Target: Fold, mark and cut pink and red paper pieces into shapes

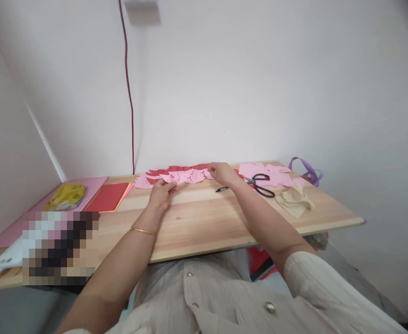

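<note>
My left hand (162, 194) is closed at the near edge of a pink paper cutout (178, 177), thumb and fingers pinching it. Several pink and red paper pieces with jagged edges lie along the wall side of the table, among them a red one (176, 169). Over the right end of this row is my right hand (221, 172), its fingers curled together; what they hold, if anything, is hidden. Beside the right wrist lies a black pen (222, 189). Black-handled scissors (264, 191) rest just right of the right forearm, partly on pink paper.
Pink sheets (279, 177), a crumpled beige paper (296, 204) and a purple ribbon (310, 172) lie to the right. Leftward are a red paper stack (108, 197), a yellow packet (68, 195) and a white device (9, 255) with a cable. The wall borders the wooden table (197, 227).
</note>
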